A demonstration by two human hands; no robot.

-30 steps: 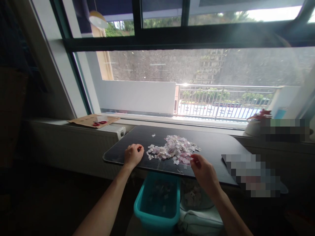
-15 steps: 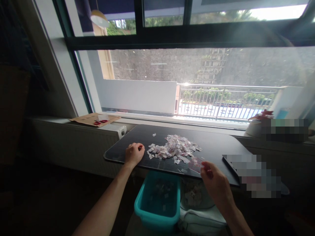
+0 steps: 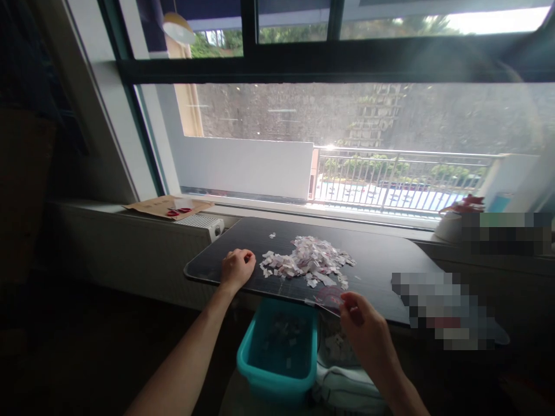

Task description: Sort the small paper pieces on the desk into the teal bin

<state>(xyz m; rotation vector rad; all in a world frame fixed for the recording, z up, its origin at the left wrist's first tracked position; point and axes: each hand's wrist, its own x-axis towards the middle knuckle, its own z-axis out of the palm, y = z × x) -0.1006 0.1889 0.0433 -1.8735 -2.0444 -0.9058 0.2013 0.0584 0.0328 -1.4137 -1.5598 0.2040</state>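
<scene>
My right hand (image 3: 364,320) pinches a thin see-through plastic card (image 3: 328,296) with reddish print. The card is tilted at the table's front edge, with a small pale scrap (image 3: 310,302) by its left end. Just behind it lies a heap of small torn or cut paper pieces (image 3: 314,257), mostly white with some pinkish marks. My left hand (image 3: 237,268) rests on the dark table (image 3: 377,254) left of the heap, its fingers curled closed and nothing visible in them. Below the front edge is a turquoise bin (image 3: 277,372) with some paper pieces inside.
A pale bag or bin (image 3: 351,387) with scraps stands right of the turquoise one. Red-handled scissors (image 3: 178,212) lie on brown paper (image 3: 151,206) on the left sill. A white pot (image 3: 448,225) stands at right. A blurred-out object (image 3: 442,312) covers the table's right corner.
My right hand has moved left and slightly toward me with the plastic card, which now reaches the table edge above the bins. My left hand has stayed in place.
</scene>
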